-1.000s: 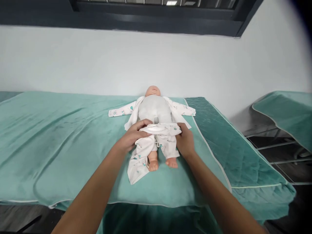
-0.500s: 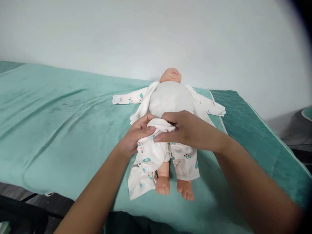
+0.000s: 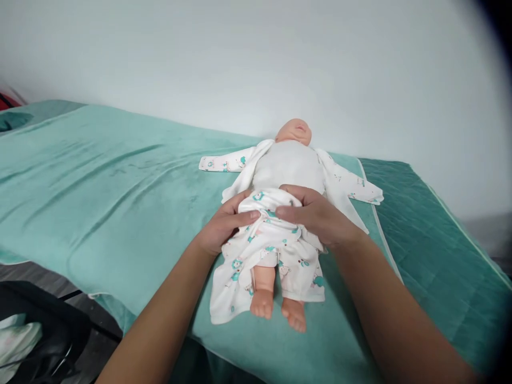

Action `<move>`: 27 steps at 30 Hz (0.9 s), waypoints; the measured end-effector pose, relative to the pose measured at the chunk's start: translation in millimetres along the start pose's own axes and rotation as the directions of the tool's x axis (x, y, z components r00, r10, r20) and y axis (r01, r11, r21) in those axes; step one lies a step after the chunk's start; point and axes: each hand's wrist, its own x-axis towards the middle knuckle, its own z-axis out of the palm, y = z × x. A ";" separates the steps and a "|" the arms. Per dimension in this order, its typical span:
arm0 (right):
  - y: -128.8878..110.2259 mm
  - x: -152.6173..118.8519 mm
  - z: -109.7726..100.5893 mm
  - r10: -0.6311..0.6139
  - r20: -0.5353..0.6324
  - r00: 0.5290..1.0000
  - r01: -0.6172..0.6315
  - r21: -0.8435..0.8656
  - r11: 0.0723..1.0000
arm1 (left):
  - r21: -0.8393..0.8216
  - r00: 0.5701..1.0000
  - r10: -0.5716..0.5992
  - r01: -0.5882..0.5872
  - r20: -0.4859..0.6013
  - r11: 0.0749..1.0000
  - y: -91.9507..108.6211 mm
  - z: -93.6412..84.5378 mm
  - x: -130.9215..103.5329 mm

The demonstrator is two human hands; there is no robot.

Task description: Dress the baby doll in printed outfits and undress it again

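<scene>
A baby doll (image 3: 294, 133) lies on its back, its bare feet towards me. Its white printed shirt (image 3: 262, 160) is spread open at the front, sleeves out to both sides, over a plain white torso. White baby pants (image 3: 276, 229) with teal and pink prints lie bunched over the doll's hips. My left hand (image 3: 228, 221) pinches the left side of the waistband between thumb and fingers. On the other side, my right hand (image 3: 316, 213) grips the waistband the same way. One pant leg covers a leg down to the ankle; the other lies beside a bare shin.
A pale teal sheet (image 3: 120, 213) covers the bed, with a darker green quilted cover (image 3: 416, 234) to the right. A white wall (image 3: 256, 64) rises behind. At lower left stands a black chair (image 3: 44, 320) with a light cloth on it.
The waistband has unfolded, now showing its printed side wider across the hips. My right hand has shifted towards the right edge of the pants. The view has turned slightly left.
</scene>
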 end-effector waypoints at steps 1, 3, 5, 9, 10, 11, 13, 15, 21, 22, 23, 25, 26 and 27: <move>-1.2 -0.6 -0.5 0.015 0.075 0.997 -0.008 -0.100 0.995 | -0.028 1.000 0.020 -0.021 -0.020 0.999 0.0 0.4 0.2; -3.5 -2.2 0.1 0.050 0.188 0.981 0.003 -0.272 0.962 | -0.056 0.998 0.051 -0.054 -0.046 0.997 0.0 1.4 0.5; -4.3 -4.2 2.5 0.063 0.194 0.979 0.008 -0.343 0.939 | -0.043 0.995 0.071 -0.074 -0.063 0.996 -0.8 2.2 0.6; 0.7 -5.0 7.8 0.017 -0.031 0.999 -0.022 -0.156 0.987 | -0.038 0.993 0.114 -0.113 0.016 0.993 -5.3 2.4 -1.0; 2.7 -4.1 8.3 0.013 -0.086 0.996 -0.020 -0.079 0.997 | -0.036 0.990 0.127 -0.125 0.067 0.992 -6.2 2.7 -1.4; 4.8 -2.9 8.4 0.015 -0.127 0.992 -0.016 -0.009 1.000 | -0.023 0.984 0.137 -0.135 0.113 0.991 -6.7 3.1 -1.7; 8.5 -0.1 7.2 0.016 -0.177 0.984 0.000 0.091 0.996 | 0.025 0.977 0.142 -0.147 0.158 0.989 -6.6 5.1 -1.8; 10.3 1.8 5.3 0.016 -0.192 0.981 0.011 0.137 0.991 | 0.048 0.982 0.132 -0.140 0.133 0.989 -6.0 7.6 -1.3; -3.2 -5.0 2.9 -0.022 0.133 0.991 0.031 -0.066 0.997 | -0.099 0.994 0.109 -0.106 0.031 0.989 -7.5 7.7 0.1; -6.4 -7.0 2.8 -0.017 0.222 0.975 0.051 -0.146 0.988 | -0.114 0.993 0.117 -0.113 0.022 0.987 -7.9 6.6 0.2; -8.8 -8.8 2.7 -0.001 0.289 0.957 0.067 -0.219 0.973 | -0.124 0.992 0.124 -0.121 0.018 0.985 -8.2 5.7 0.3; -10.1 -11.2 2.4 0.033 0.331 0.943 0.071 -0.299 0.952 | -0.119 0.992 0.125 -0.123 0.011 0.985 -8.4 5.1 0.5; -8.9 -11.8 2.2 0.036 0.309 0.951 0.060 -0.297 0.953 | -0.104 0.992 0.124 -0.123 0.003 0.987 -8.3 5.7 0.6; -6.8 -12.0 2.1 0.028 0.267 0.963 0.048 -0.271 0.961 | -0.084 0.992 0.125 -0.125 -0.009 0.989 -8.0 7.0 0.6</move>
